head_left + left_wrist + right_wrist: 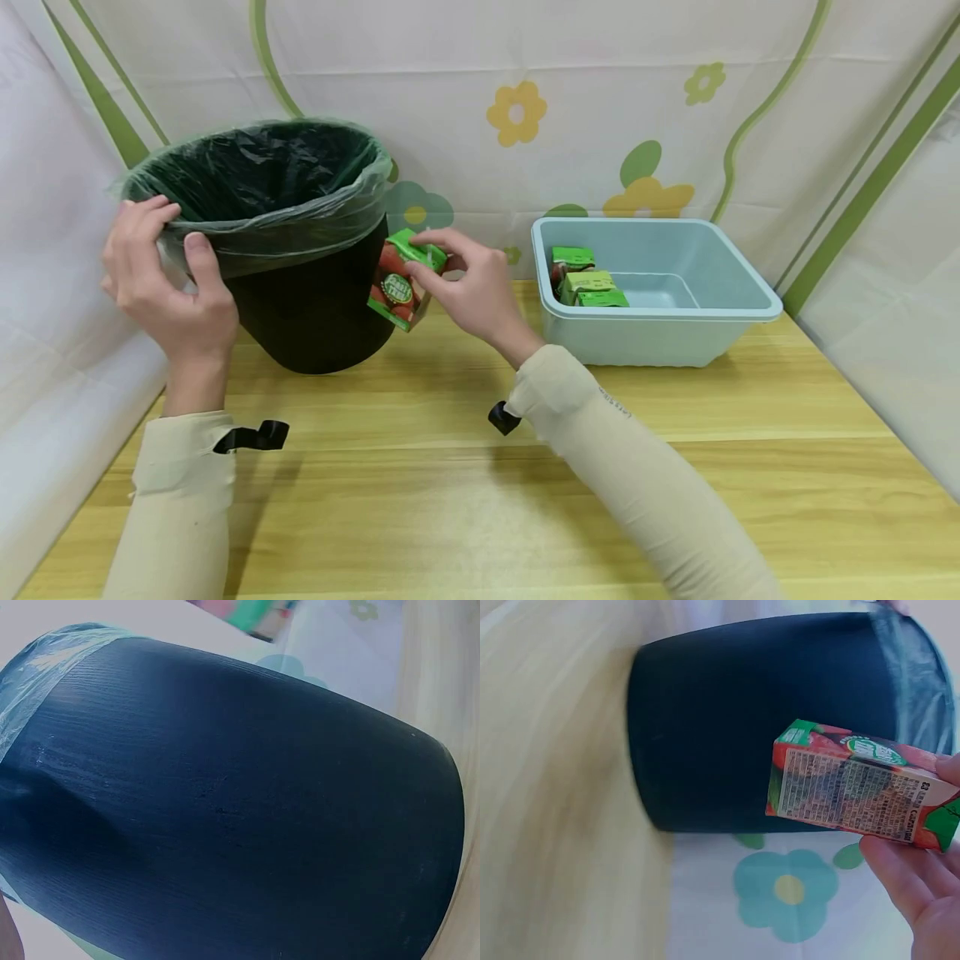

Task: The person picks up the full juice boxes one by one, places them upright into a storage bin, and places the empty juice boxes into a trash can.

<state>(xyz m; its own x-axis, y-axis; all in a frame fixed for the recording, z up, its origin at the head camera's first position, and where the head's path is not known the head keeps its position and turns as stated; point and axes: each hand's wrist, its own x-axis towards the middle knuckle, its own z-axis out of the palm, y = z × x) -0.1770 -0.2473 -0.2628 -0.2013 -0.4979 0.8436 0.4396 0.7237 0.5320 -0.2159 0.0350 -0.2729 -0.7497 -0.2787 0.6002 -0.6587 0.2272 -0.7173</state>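
In the head view my right hand pinches a small red and green juice box between thumb and fingers. The box is tilted, just right of a black trash bin and below its rim. A printed side panel of the juice box faces the right wrist camera. A translucent green trash bag lines the bin and folds over its rim. My left hand grips the bin's near left rim through the bag, thumb on the outside. Only dark plastic lining shows inside the bin.
A light blue plastic basket stands on the right of the wooden table. Several small green-topped boxes sit at its left end. A white curtain with flower prints hangs behind.
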